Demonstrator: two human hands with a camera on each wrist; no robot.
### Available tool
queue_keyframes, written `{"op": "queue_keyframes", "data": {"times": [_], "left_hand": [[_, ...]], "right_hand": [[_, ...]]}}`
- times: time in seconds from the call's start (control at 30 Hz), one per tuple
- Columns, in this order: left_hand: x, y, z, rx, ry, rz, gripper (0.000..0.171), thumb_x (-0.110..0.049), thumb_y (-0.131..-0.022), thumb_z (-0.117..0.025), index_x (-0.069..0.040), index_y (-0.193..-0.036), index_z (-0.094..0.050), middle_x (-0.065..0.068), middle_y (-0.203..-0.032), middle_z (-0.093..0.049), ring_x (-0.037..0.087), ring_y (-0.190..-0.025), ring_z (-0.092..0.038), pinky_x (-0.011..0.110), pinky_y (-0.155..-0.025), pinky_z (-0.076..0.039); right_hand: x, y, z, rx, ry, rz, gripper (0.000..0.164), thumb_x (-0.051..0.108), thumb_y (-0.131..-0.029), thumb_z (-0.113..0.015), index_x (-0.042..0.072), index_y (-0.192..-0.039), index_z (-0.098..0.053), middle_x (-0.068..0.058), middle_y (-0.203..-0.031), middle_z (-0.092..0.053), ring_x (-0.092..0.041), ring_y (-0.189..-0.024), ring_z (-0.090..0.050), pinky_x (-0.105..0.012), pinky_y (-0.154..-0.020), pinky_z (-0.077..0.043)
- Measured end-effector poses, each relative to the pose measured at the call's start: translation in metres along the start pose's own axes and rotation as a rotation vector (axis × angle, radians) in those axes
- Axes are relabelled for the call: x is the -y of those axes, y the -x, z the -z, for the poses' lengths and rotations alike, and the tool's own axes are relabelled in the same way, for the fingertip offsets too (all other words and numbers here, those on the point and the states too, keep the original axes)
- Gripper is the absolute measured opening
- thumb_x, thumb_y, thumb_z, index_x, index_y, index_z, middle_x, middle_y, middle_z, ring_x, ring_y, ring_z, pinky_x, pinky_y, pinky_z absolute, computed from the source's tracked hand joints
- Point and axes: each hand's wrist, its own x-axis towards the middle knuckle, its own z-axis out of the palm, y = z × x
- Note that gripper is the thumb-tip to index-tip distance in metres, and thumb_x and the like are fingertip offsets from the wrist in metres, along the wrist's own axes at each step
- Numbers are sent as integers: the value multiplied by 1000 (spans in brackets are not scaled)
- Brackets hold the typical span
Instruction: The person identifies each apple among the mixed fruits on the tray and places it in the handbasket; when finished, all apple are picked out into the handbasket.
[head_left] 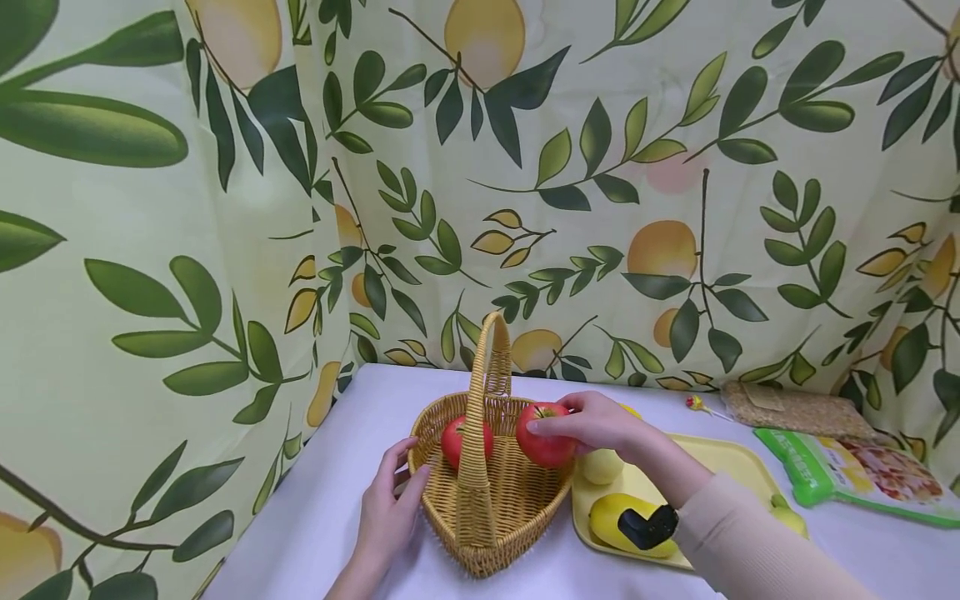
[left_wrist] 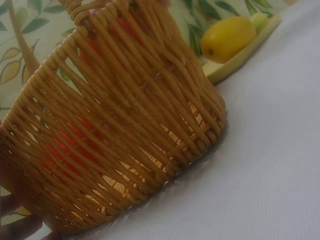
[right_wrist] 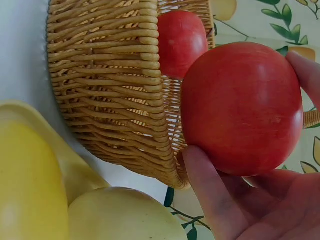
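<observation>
My right hand (head_left: 600,421) grips a red apple (head_left: 546,435) between thumb and fingers, over the right side of the wicker basket (head_left: 517,500). In the right wrist view, the held apple (right_wrist: 242,107) shows close up, near the basket's rim. Inside the basket, on its left side, lies a second red apple (head_left: 453,442), partly behind the tall handle (head_left: 474,467). My left hand (head_left: 390,500) rests against the basket's left side with bent, loose fingers at the rim. In the left wrist view, its fingers (left_wrist: 17,227) show dimly beside the woven wall.
Right of the basket, a yellow tray (head_left: 720,450) carries a pale round fruit (head_left: 602,467), a yellow mango-like fruit (head_left: 622,517) and other fruit. Behind it lie a lollipop (head_left: 697,404), a brown flat pack (head_left: 795,408) and a green-edged food bag (head_left: 862,475). Patterned cloth hangs behind the table.
</observation>
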Motion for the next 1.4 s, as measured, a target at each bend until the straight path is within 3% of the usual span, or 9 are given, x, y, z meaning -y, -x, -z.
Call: {"op": "queue_keyframes", "data": {"times": [0.4,0.7,1.03,1.4], "left_hand": [[1,2,2,-8,0,-3,43,-39,-91,-57,-24,-131,-47,8,-127,-54,24,-104,-58,42,-84,-50],[1,2,2,-5,-1,-7,43,-38,-91,-57,-24,-131,-47,8,-128,-53,24,-104,-58,42,-84,-50],[0,0,2,14,7,2,41,-38,-91,-57,-25,-130,-48,7,-129,-53,24,-106,-56,41,-85,-50],[-2,0,2,7,5,-4,43,-39,-91,-57,-25,-131,-47,7,-129,-52,23,-104,-57,41,-84,-50]], "right_hand": [[6,-7,-13,41,30,-5,58,53,-67,-76,7,-100,-62,-5,-88,-63,-20,-81,-58,-33,-62,-53],[8,-12,-22,59,45,0,69,53,-64,-78,7,-111,-58,-6,-94,-59,-20,-83,-59,-35,-60,-55],[13,-15,-32,25,140,7,69,54,-64,-78,4,-107,-58,-7,-89,-58,-19,-74,-59,-36,-54,-55],[16,-28,-38,71,166,-35,62,46,-64,-82,1,-99,-57,-10,-86,-58,-21,-70,-61,-35,-51,-55]]}}
